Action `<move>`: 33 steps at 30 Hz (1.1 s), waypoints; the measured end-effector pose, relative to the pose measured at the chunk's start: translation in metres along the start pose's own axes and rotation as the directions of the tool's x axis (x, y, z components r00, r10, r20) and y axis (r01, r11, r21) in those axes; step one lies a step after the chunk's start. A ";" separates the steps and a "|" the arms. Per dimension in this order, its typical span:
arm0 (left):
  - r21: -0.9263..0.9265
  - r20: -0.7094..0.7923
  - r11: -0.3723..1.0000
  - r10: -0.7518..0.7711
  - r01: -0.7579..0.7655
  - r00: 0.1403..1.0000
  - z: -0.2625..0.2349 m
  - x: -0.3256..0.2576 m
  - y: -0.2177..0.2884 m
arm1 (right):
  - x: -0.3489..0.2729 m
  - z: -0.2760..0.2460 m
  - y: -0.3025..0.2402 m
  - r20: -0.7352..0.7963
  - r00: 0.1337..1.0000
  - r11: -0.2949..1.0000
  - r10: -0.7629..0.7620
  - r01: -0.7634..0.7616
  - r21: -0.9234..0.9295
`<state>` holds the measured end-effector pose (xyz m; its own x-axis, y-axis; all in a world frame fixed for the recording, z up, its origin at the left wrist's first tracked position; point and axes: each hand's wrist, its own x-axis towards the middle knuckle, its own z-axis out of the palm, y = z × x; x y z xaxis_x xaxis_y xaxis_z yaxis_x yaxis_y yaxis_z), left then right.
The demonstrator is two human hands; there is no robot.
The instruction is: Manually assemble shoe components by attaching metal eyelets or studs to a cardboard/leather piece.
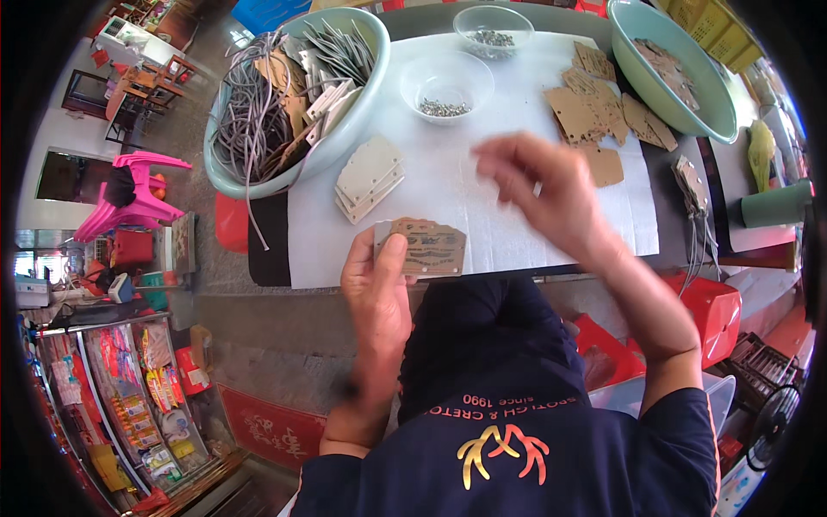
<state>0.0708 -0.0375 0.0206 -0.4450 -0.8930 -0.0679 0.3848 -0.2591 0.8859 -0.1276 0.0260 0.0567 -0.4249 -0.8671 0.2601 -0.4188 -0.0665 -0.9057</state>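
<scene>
My left hand (379, 280) is closed at the table's near edge. Between its thumb and fingers is a brown cardboard tag (435, 250) with dark print and a notched upper edge; a paler layer shows at its left side. Over the middle of the white sheet, my right hand (538, 177) is raised and smeared by motion, so whether its fingers hold anything cannot be made out. A small stack of off-white cards (370, 177) with holes lies beyond my left hand. Small metal fasteners (444, 109) sit in a clear bowl (413, 79) farther back.
A pale green basin (379, 52) of grey cords and cards stands at left. Another clear bowl (527, 45) is at the back. Brown cardboard pieces (590, 108) lie right of centre, near a second basin (719, 116). A corded tag bundle (689, 185) sits at the right edge.
</scene>
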 end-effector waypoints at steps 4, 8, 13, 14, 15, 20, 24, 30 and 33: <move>0.067 0.152 0.997 -0.046 0.036 0.987 0.011 0.013 0.004 | 0.073 -0.034 0.005 -0.055 0.983 0.953 -0.176 0.156 -0.260; 0.072 0.261 0.996 -0.074 0.056 0.963 0.014 0.026 -0.012 | 0.119 -0.034 0.019 0.229 0.951 0.829 -0.207 0.295 -0.475; 0.120 0.283 0.991 -0.083 0.051 0.956 0.009 0.033 -0.019 | 0.146 -0.008 0.010 0.636 0.769 0.603 0.066 0.477 -0.640; 0.136 0.287 0.989 -0.092 0.055 0.953 0.008 0.033 -0.019 | 0.149 -0.005 0.011 0.657 0.743 0.626 0.125 0.455 -0.634; 0.135 0.293 0.990 -0.089 0.051 0.952 0.008 0.033 -0.019 | 0.153 -0.004 0.012 0.653 0.747 0.622 0.125 0.453 -0.638; 0.133 0.304 0.990 -0.093 0.054 0.948 0.010 0.032 -0.017 | 0.164 0.002 0.021 0.745 0.659 0.651 0.103 0.521 -0.552; 0.183 0.317 0.983 -0.087 0.029 0.945 0.010 0.033 -0.016 | 0.165 0.007 0.034 0.729 0.678 0.696 0.100 0.476 -0.538; 0.210 0.329 0.977 -0.024 -0.048 0.944 0.008 0.034 -0.021 | 0.167 0.012 0.043 0.697 0.714 0.707 0.057 0.465 -0.533; 0.226 0.310 0.974 -0.063 -0.009 0.948 0.008 0.032 -0.019 | 0.168 0.014 0.047 0.702 0.712 0.692 0.013 0.501 -0.520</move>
<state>0.0429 -0.0584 0.0048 -0.6974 -0.7164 0.0222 0.1959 -0.1607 0.9674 -0.2070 -0.1295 0.0533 0.2558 -0.9648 -0.0617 -0.9201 -0.2234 -0.3218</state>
